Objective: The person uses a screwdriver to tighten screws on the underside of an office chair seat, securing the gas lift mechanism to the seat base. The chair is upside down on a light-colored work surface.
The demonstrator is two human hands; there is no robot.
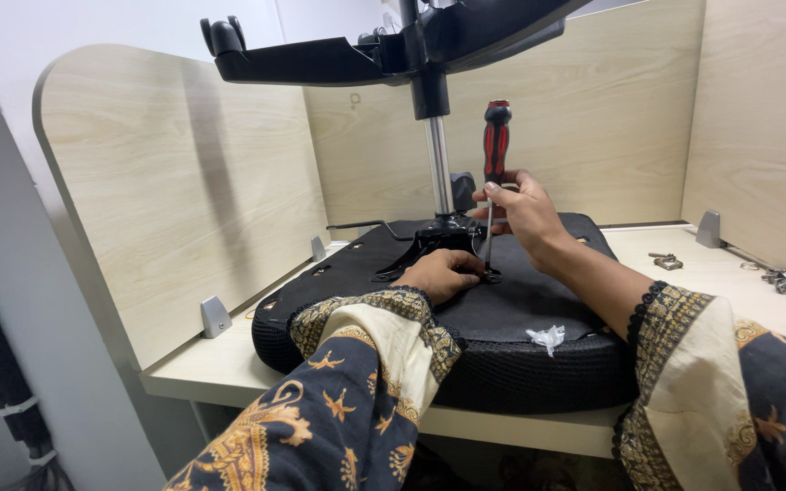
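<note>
Screwdriver [495, 145], red and black in the handle, was held upright over the overturned office chair seat [502, 314], its thin shaft running straight down to a fastener point just beside the black metal mechanism plate [429, 244]. The right hand [525, 214] was closed around the shaft just below the handle, fingers wrapped together on it, apparently so the tip stayed square to the screw. The left hand [443, 273] was laid flat on the seat's underside, fingertips pinched together right at the tip, seemingly steadying the small part there; what exactly was pinched could not be made out.

The seat was set upside down on the pale wooden desk [739, 300], so the underside was presented upward and within easy reach. The chrome gas-lift column [438, 164] rose from the plate, and the black wheeled base [320, 59] was carried overhead, out of the working area. A scrap of crumpled clear plastic [548, 338] was left on the seat's near edge. Loose metal hardware [667, 262] was parked well apart on the desk to the right, with more pieces [782, 280] near the partition wall.
</note>
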